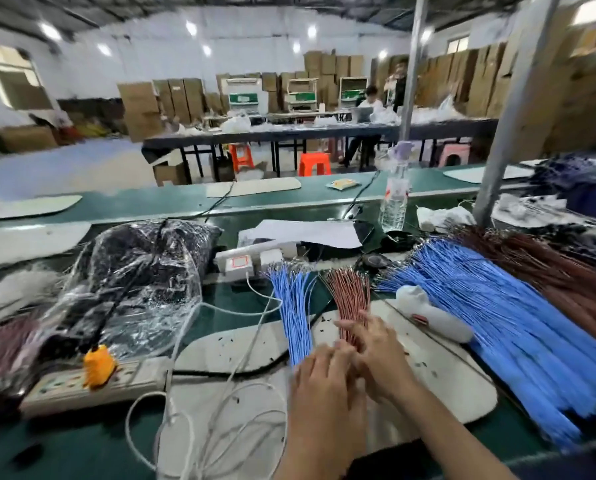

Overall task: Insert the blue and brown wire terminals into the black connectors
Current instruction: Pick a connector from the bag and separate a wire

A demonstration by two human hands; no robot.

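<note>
My left hand (319,374) and right hand (376,351) meet over the near ends of the brown wires (348,296), with the blue wires (295,313) just beside. Blur hides any grip. I'm probably picking out a wire; next I need a black connector, and none is plainly visible.

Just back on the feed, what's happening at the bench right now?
A person's left hand and right hand meet at the near end of the small brown wire bundle, beside the small blue wire bundle on the white mat. Motion blur hides what, if anything, they hold.
</note>
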